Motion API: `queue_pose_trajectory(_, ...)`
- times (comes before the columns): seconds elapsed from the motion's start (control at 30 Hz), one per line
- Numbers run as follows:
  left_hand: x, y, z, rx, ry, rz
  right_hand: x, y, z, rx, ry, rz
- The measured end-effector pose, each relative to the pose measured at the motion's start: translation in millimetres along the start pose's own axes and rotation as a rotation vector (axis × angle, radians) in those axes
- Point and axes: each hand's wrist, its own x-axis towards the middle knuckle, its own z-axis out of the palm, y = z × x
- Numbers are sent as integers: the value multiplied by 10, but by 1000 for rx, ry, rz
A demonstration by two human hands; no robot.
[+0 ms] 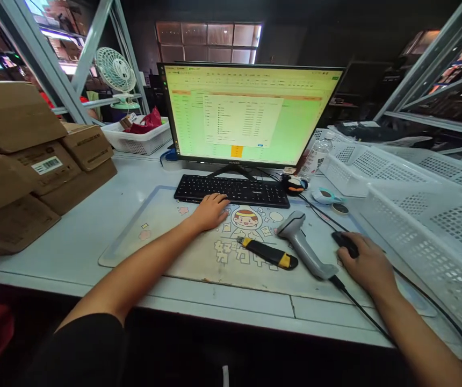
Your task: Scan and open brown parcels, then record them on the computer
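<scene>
My left hand point(210, 211) rests on the desk mat point(162, 236) at the front edge of the black keyboard point(233, 190), fingers loosely curled onto the lowest keys and holding nothing. My right hand point(366, 263) lies over a black computer mouse point(344, 242), fingers wrapped round it. Between the hands lie a black and yellow utility knife point(267, 252) and a grey barcode scanner point(301, 244) with a cable. A monitor point(247, 115) with a green-tinted spreadsheet and a dialog window stands behind the keyboard.
Cardboard boxes point(33, 161) are stacked at the left. White perforated plastic baskets point(416, 215) line the right side. A basket with red items point(140, 134), a small fan point(116, 72), a water bottle point(315, 156) and small desk items point(327, 196) stand near the monitor. Metal shelving rises on both sides.
</scene>
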Motion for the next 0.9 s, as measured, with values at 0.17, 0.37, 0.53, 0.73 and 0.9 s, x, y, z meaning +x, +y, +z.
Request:
queue_pose_trajectory(0.17,429,528,89,-34,-10,147,3,130,128,23,82,-56)
queue_pose_trajectory(0.37,807,1040,350,-45,-33,197,-14,110,131,-8,101,-49)
queue_pose_trajectory(0.53,1052,1220,461,-50,8,248,-17,92,114,-13,82,-50)
queue_pose_trajectory(0.73,1160,1281,479,-13,17,295,20,216,182,-7,73,-51)
queue_pose_trajectory(0.9,958,1040,424,-19,60,324,91,272,191,23,49,-20)
